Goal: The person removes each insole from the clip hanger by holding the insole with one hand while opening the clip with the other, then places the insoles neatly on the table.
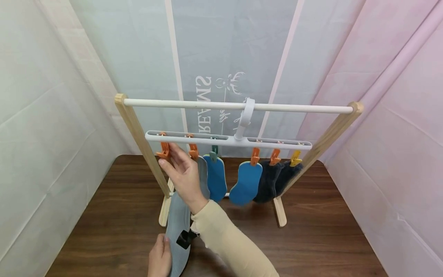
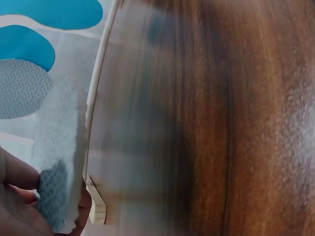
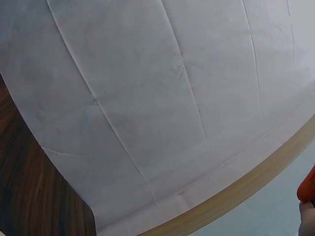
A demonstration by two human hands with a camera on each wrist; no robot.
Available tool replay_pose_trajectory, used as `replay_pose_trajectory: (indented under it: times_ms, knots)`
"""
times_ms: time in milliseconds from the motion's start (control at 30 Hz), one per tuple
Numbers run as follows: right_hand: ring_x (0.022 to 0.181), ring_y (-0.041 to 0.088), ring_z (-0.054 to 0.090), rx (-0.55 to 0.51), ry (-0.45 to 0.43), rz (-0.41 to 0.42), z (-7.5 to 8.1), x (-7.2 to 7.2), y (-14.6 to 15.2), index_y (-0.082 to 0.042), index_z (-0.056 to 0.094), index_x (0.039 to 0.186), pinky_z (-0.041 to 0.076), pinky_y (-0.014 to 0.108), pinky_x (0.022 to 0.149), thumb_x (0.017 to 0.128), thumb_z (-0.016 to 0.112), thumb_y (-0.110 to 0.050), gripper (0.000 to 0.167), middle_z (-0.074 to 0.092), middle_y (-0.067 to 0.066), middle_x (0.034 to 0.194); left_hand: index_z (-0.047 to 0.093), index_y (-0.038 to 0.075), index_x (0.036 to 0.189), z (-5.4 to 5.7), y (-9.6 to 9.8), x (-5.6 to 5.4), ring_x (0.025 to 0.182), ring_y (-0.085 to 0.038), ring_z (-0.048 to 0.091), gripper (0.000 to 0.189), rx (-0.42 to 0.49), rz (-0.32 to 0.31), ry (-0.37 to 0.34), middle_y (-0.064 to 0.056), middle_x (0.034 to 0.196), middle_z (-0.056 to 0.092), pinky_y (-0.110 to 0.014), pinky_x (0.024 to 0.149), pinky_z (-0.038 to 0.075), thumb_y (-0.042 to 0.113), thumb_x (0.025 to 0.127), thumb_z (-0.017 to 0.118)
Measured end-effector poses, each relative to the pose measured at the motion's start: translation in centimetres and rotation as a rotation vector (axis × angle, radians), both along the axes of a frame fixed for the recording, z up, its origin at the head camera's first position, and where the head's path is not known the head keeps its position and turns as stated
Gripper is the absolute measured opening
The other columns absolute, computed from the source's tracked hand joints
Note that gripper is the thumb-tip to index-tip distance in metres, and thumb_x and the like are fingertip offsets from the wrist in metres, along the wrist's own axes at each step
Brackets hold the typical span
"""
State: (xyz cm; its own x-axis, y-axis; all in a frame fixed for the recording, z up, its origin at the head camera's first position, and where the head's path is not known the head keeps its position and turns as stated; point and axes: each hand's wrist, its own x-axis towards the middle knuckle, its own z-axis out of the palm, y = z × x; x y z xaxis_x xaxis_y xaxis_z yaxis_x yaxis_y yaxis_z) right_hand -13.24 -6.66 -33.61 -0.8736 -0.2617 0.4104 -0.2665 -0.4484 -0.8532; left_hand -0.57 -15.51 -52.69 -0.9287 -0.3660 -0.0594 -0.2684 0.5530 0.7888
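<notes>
In the head view my left hand (image 1: 160,256) grips a grey insole (image 1: 178,234) low over the table; the left wrist view shows its textured face and pale edge (image 2: 74,147) between the fingers. My right hand (image 1: 187,179) is up at the leftmost orange clip (image 1: 164,150) on a white hanger (image 1: 197,140), thumb and fingers pinching it. In the right wrist view, only a fingertip (image 3: 307,219) and part of the orange clip (image 3: 307,187) show. Beside that hand, another grey insole (image 1: 203,177) hangs from the second orange clip (image 1: 193,150), partly hidden.
Two blue insoles (image 1: 246,182) and two dark fuzzy insoles (image 1: 266,182) hang from green, orange and yellow clips. The hanger hooks over the white rod (image 1: 301,108) of a wooden-legged rack (image 1: 318,144) on a brown table (image 1: 322,231). Pale curtains (image 1: 398,161) surround it.
</notes>
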Motion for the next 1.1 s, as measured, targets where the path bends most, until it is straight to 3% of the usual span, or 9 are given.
replay_pose_trajectory:
  times_ms: [233,533,800,1100]
  knots:
    - [0.143,0.031,0.027,0.03,0.03,0.038,-0.6,0.4,0.2,0.009,0.029,0.145,0.029,0.026,0.114,0.092,0.052,0.01,0.057,0.028,0.022,0.154,0.053,-0.005,0.102,-0.3,0.0,0.0,0.082,-0.03,0.063,0.017,0.001,-0.069,-0.055,-0.019,0.089,0.065,-0.04,0.068,0.047,0.005,0.099,0.039]
    - [0.147,0.024,0.017,0.115,0.054,0.099,-0.9,1.0,0.8,0.005,0.018,0.15,0.022,0.026,0.116,0.096,0.046,0.008,0.061,0.017,0.016,0.159,0.053,-0.004,0.101,-0.5,0.3,0.1,0.078,-0.029,0.062,0.015,-0.016,-0.082,-0.076,-0.018,0.086,0.064,-0.039,0.065,0.046,0.005,0.098,0.041]
    - [0.148,0.017,0.01,0.181,0.181,0.116,-0.9,1.4,1.3,0.0,0.009,0.152,0.016,0.026,0.118,0.098,0.043,0.006,0.064,0.009,0.011,0.161,0.052,-0.005,0.102,-0.5,0.8,0.1,0.077,-0.026,0.061,0.016,0.0,-0.099,-0.135,-0.016,0.085,0.064,-0.037,0.064,0.045,0.005,0.098,0.04]
    - [0.149,0.016,0.005,0.22,0.25,0.119,-0.9,2.1,1.8,-0.004,0.004,0.153,0.014,0.028,0.119,0.098,0.043,0.005,0.068,0.004,0.007,0.162,0.051,-0.008,0.109,-0.9,1.3,-0.2,0.075,-0.022,0.058,0.023,0.042,-0.115,-0.271,-0.014,0.083,0.061,-0.035,0.06,0.044,0.009,0.099,0.038]
